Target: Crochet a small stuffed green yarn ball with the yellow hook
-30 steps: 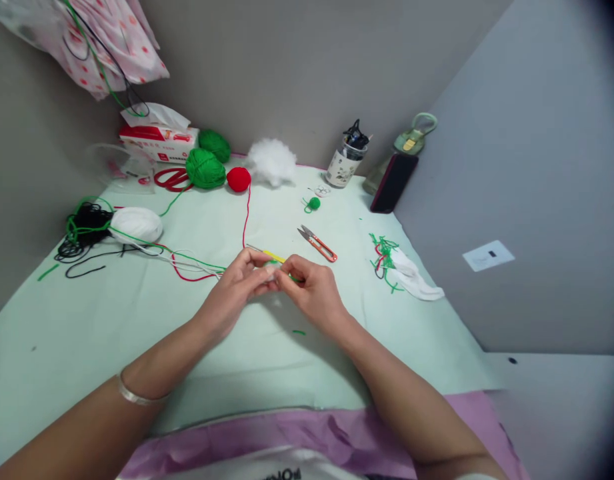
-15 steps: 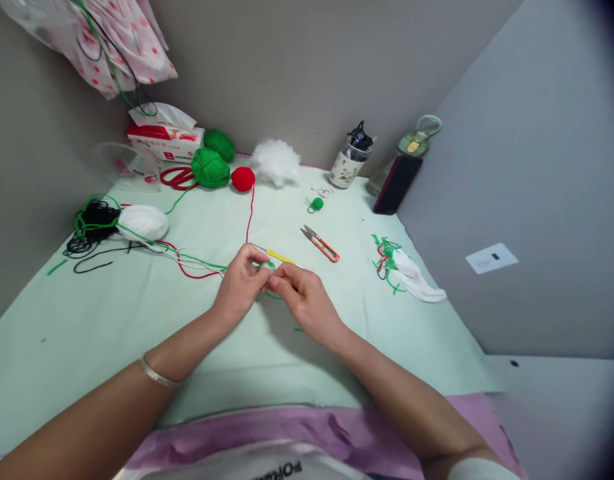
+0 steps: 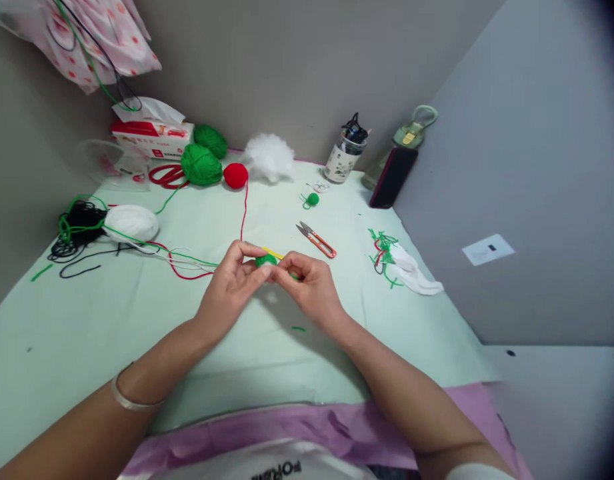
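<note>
In the middle of the table, my left hand pinches a small round green yarn piece, which looks crocheted. From the other side my right hand meets it, thumb and forefinger closed at the piece's edge. My fingers cover much of its lower part. Just behind it shows a yellow-handled crochet hook, partly hidden by the hands. Red, green and white strands run from the left toward my left hand. Beyond the right hand lie orange thread snips, blades apart.
Green yarn balls, a red ball and white stuffing line the back. White yarn lies left. A pen jar, bottle and phone stand back right, near yarn scraps.
The small piece has turned in my fingers, showing more green on top. My left hand has shifted slightly left and opened out. The whole view has shifted a little.
</note>
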